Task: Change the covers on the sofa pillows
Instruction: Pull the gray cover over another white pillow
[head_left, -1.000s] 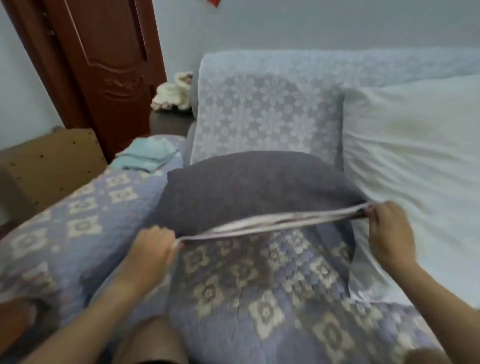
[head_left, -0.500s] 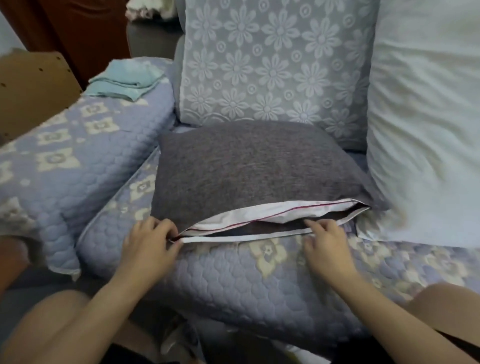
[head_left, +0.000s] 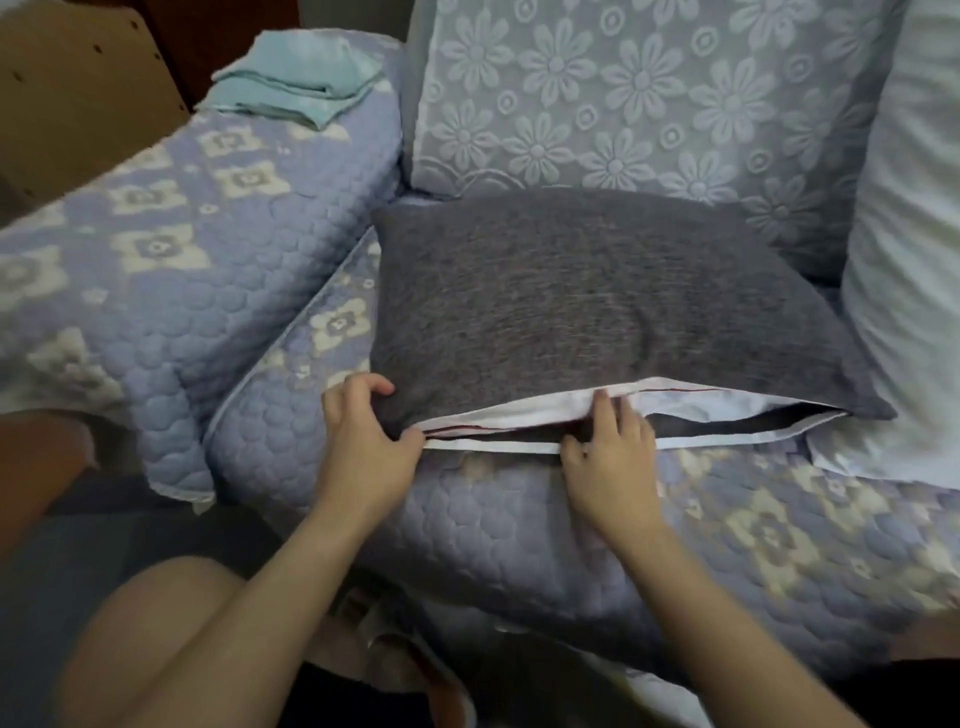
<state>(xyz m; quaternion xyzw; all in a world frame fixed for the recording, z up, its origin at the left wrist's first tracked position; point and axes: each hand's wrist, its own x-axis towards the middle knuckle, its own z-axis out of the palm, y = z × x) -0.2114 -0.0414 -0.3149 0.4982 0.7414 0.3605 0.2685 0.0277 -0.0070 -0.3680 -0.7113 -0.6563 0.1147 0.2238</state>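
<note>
Grey pillow (head_left: 582, 306) — both hands at its open edge.

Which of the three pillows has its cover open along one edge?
The grey pillow lying flat on the seat; the flowered pillow and white pillow show no opening.

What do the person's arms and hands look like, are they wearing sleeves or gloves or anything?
Both arms are bare all the way to the edge of the picture, with no sleeves showing. The left hand and the right hand wear no gloves, and no rings, bracelets or watch can be seen. The fingernails look short and unpainted, though the picture is a little blurry.
</note>
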